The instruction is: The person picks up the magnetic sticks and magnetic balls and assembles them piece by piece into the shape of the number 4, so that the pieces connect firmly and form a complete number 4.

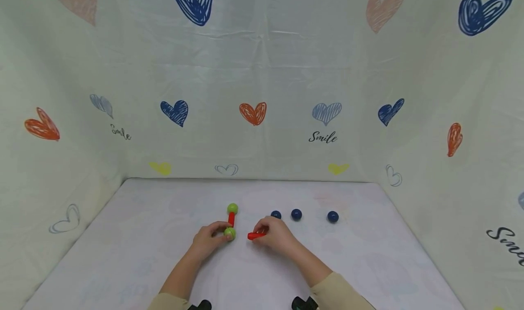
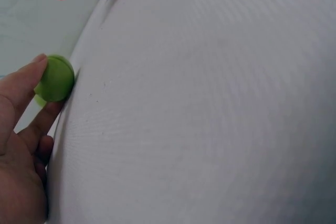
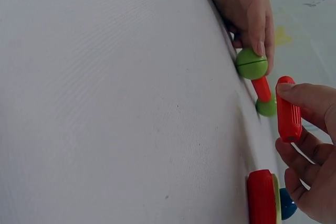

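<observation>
From the head view I see the left hand (image 1: 209, 242) pinching a green ball (image 1: 230, 234) on the table (image 1: 348, 260); from the left wrist, that same grip; from the right, the right hand (image 3: 321, 158) pinching a red stick (image 3: 289, 114).

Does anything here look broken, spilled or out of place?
Nothing stands out. The green ball in the left hand has a dark line, probably a seam; the red rod in the right hand looks whole, and no spill shows.

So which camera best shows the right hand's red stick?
The right wrist view: the red stick looks large and nearly whole there. The head view shows it small, partly hidden; the left wrist view, just one end, near the top.
</observation>
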A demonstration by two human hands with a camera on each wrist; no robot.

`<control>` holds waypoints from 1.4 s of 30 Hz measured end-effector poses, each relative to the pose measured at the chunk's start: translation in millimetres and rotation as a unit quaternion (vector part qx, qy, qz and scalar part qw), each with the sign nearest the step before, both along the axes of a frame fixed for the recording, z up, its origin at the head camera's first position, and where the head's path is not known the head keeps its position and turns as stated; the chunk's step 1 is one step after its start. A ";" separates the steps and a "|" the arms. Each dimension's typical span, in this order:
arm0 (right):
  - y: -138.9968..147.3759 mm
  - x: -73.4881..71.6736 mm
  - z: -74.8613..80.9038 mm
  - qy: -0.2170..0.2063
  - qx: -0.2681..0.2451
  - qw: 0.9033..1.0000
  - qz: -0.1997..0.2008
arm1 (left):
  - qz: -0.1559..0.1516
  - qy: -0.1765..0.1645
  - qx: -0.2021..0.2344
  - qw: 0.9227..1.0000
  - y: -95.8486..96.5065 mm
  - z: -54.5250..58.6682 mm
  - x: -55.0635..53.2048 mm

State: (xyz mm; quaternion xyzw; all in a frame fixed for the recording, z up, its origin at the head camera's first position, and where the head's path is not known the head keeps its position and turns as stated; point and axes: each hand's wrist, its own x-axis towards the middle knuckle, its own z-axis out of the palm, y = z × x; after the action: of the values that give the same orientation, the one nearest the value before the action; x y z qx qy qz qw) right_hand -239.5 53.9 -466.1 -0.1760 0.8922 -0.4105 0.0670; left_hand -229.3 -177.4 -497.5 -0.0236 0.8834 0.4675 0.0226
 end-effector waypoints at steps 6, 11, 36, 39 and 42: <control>-8.0 -2.4 -2.2 0.005 -0.003 1.000 0.005 | -0.005 -0.002 -0.005 1.000 0.4 2.7 2.7; -15.9 -2.1 0.2 0.004 0.003 1.000 0.004 | -0.007 -0.003 -0.010 1.000 -0.7 4.5 3.2; -37.9 -14.0 -10.0 -0.003 -0.002 1.000 0.017 | -0.015 0.014 -0.017 1.000 -3.8 -0.4 -2.0; -39.0 -14.6 -10.0 -0.004 -0.003 1.000 0.018 | -0.019 0.021 -0.013 1.000 -3.9 0.2 -1.8; -39.6 -15.2 -9.6 -0.004 -0.003 1.000 0.018 | -0.024 0.034 -0.013 0.999 -4.1 0.5 -1.3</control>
State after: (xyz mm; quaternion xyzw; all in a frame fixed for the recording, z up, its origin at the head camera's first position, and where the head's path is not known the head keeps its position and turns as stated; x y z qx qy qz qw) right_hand -254.6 14.2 -475.7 -0.1910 0.8874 -0.4124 0.0772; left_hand -230.6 -181.5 -497.0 0.0132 0.8899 0.4560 0.0035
